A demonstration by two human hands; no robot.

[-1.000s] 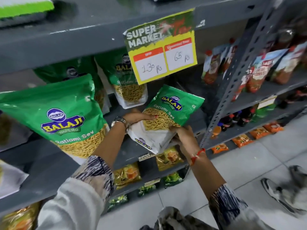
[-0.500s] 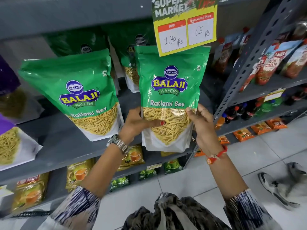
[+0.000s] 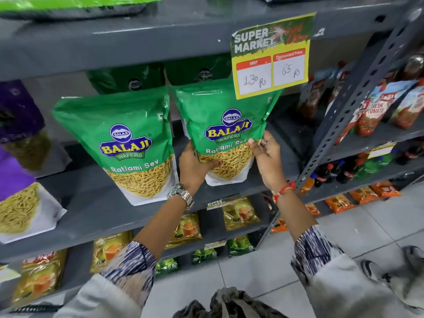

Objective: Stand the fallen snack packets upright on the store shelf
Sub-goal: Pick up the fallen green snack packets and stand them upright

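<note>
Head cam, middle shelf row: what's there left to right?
Purple sev packets → free-standing green Balaji Ratlami Sev packet → left hand → held green Balaji Ratlami Sev packet → right hand → grey perforated shelf upright → red tomato ketchup pouches.

Both hands, left hand (image 3: 193, 167) and right hand (image 3: 266, 157), hold a green packet (image 3: 226, 131) upright on the shelf (image 3: 96, 210).

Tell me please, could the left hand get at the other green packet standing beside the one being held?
Probably yes: the left hand is beside that green packet, with open shelf between, though it must first release the held packet.
</note>
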